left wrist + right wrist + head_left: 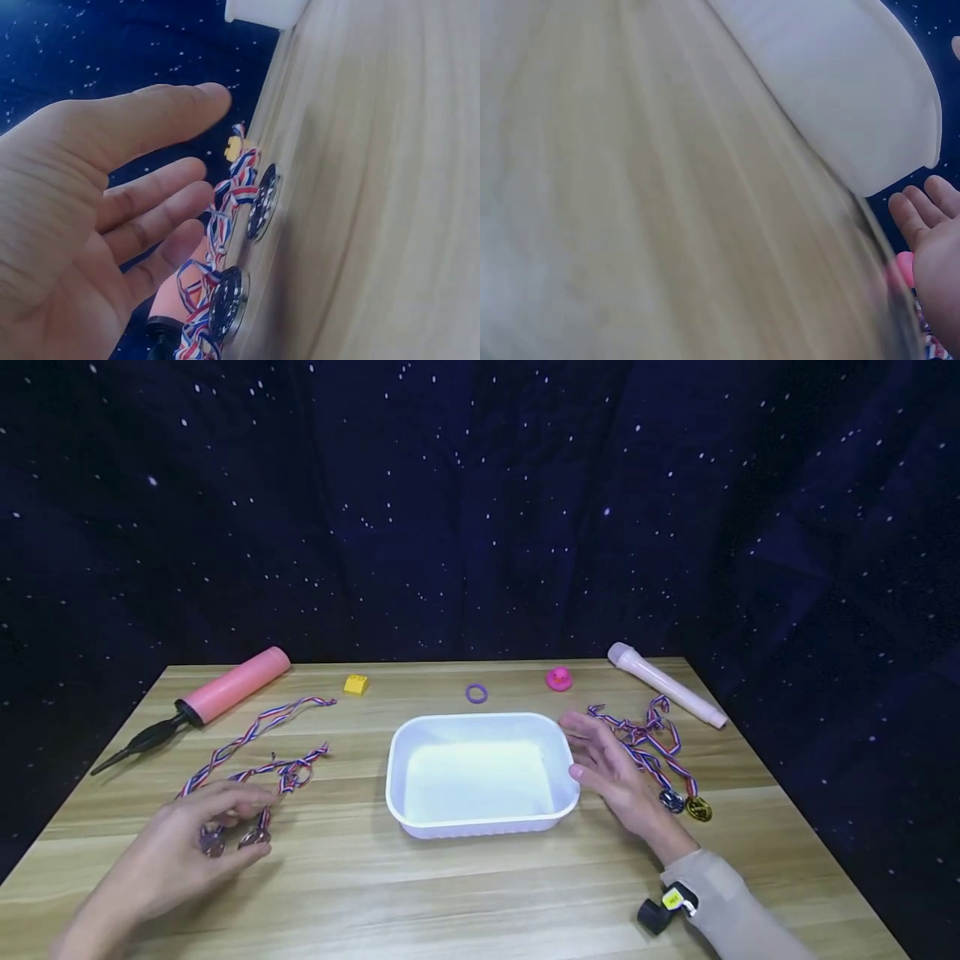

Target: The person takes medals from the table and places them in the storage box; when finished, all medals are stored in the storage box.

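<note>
My left hand (176,843) is over two silver-coloured medals, one medal (256,837) showing between thumb and fingers. In the left wrist view the fingers are loosely bent and hold nothing, with a dark-faced medal (264,202) just beyond the fingertips. Crumpled red, white and blue ribbons (255,731) trail away from these medals. A white plastic basin (483,828) stands mid-table with a bare inside. Beside its right wall is my right hand (611,772), fingers extended, fingertips close to the rim. Right of that hand lie a silver medal (671,801) and a gold medal (699,808) with tangled ribbons.
A pink hand pump (238,685) with a black nozzle lies at the far left. Along the back are a yellow toy brick (356,685), a purple ring (476,693), a pink rubber duck (558,678) and a pale pink toy microphone (667,683). Behind hangs a starry dark curtain (465,527).
</note>
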Demonstrator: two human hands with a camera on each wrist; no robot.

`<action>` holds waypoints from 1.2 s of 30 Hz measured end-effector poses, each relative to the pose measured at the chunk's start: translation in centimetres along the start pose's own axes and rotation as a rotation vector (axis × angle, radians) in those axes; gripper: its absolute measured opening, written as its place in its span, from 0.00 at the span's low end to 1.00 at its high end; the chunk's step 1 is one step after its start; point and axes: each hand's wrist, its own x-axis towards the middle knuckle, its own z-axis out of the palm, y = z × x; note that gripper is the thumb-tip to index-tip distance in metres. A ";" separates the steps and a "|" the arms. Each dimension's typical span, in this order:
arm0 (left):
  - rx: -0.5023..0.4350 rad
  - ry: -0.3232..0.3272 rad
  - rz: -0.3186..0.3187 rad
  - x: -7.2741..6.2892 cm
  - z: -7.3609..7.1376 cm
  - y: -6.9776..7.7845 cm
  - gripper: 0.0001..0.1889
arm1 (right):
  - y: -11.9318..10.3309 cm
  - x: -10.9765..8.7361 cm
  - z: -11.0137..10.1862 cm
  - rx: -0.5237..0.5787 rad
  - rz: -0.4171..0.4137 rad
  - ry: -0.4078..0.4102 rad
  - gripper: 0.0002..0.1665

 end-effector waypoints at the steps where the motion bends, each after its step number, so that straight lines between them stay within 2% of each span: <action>1: -0.003 -0.006 0.002 0.0 0.0 -0.1 0.31 | 0.2 -0.1 0.0 0.013 -0.001 -0.010 0.42; 6: -0.008 -0.046 0.011 -0.3 -0.3 -0.5 0.29 | 1.1 -0.3 0.0 0.041 0.014 -0.058 0.41; 14: -0.040 -0.111 0.013 -0.3 0.0 -1.1 0.25 | 1.0 -0.3 -0.1 0.052 0.031 -0.089 0.42; 20: 0.012 -0.097 0.005 -0.4 0.3 -1.5 0.24 | 1.1 -0.4 -0.2 0.043 0.038 -0.094 0.41; 25: 0.006 -0.078 -0.008 -0.4 0.7 -1.4 0.24 | 1.2 -0.4 -0.2 0.041 0.056 -0.100 0.41; 30: -0.094 -0.086 -0.045 -0.3 1.0 -1.2 0.26 | 1.2 -0.3 -0.2 0.032 0.064 -0.100 0.42; 36: -0.221 -0.101 -0.040 -0.3 1.5 -1.0 0.22 | 1.1 -0.3 -0.3 0.017 0.084 -0.104 0.45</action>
